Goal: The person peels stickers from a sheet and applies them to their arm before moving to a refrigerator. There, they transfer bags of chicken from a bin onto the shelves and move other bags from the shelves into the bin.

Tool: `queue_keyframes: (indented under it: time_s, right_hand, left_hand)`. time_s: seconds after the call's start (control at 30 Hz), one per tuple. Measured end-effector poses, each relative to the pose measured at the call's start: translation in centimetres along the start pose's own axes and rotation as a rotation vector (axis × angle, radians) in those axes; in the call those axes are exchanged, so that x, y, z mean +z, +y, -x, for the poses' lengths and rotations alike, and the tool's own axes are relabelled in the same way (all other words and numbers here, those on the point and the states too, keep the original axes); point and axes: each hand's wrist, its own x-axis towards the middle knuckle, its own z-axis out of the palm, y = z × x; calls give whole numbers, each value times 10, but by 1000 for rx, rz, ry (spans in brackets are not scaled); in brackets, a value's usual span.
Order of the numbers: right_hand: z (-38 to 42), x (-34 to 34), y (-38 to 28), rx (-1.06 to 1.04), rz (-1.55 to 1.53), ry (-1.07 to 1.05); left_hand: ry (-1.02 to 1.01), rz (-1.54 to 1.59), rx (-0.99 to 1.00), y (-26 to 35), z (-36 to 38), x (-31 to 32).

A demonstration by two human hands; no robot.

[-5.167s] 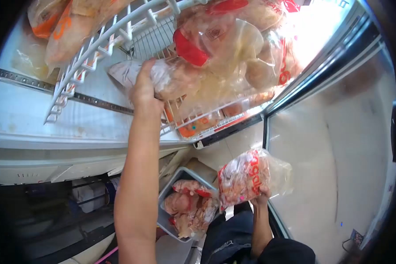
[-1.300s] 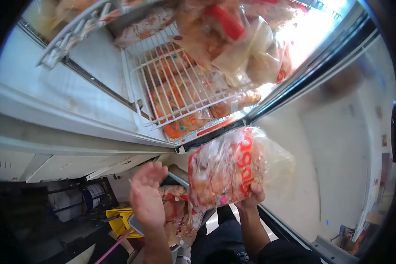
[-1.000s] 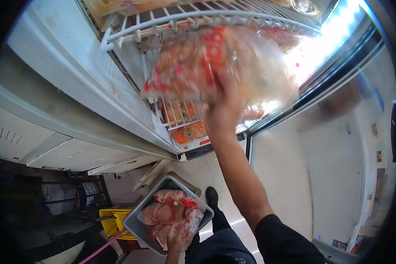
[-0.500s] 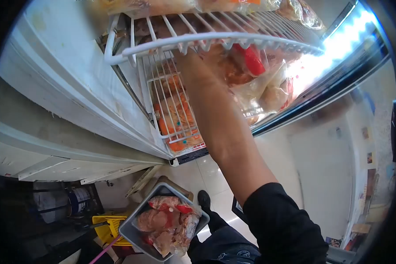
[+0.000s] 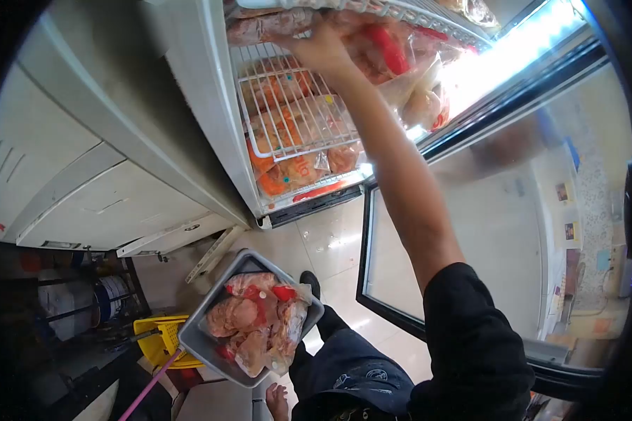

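My right hand (image 5: 321, 50) reaches into an upright fridge, at the bagged meat (image 5: 270, 28) on a white wire shelf (image 5: 281, 151). Motion blurs its fingers, so I cannot tell whether they grip the bag. Just right of it lies more packed meat with a red part (image 5: 386, 50). Low in the view hangs my left hand (image 5: 277, 402), holding nothing, its fingers loosely bent and apart. Near that hand, a grey bin (image 5: 202, 307) on the floor contains several bags of raw meat (image 5: 249, 319).
Orange-marked packages (image 5: 298, 172) lie below the wire shelf. The glass door (image 5: 463, 259) stands open at the right. Pale cabinets (image 5: 84, 203) line the left side. A yellow plastic basket (image 5: 163, 340) and a pink stick (image 5: 147, 389) are beside the bin.
My right hand, earlier hidden under the upper shelf, now shows at the bagged meat. The view has shifted, bringing my left hand and more of the door into sight.
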Motion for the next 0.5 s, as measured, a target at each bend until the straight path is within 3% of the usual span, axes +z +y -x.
queue_keyframes:
  time_s: [0.1, 0.2, 0.23, 0.27, 0.3, 0.33, 0.37, 0.43, 0.5]
  right_hand:
    - [126, -36, -26, -93, -566, -16]
    - [285, -17, 4, 241, -617, -57]
    - [344, 6, 33, 498, -551, -221]
    - [387, 15, 32, 495, -283, -562]
    - [425, 21, 30, 442, -21, -891]
    - [454, 28, 26, 277, 33, -1085]
    - [479, 35, 24, 101, 89, -1265]
    - [517, 51, 18, 86, -30, -1405]
    - [531, 83, 22, -113, 63, -1303]
  left_hand:
    - [13, -18, 13, -47, 6, -19]
    - [-59, -188, -129, -80, 17, -26]
    - [-73, -197, -230, -114, 1, -35]
    - [-183, -312, -214, -70, 26, -32]
    - [-96, 48, -227, -52, 46, -26]
    - [-58, -63, -261, -22, 50, -21]
    - [7, -76, -98, -34, 43, -17]
    - [-10, -23, -67, -2, 54, -17]
    - [-4, 29, -80, 12, 48, -24]
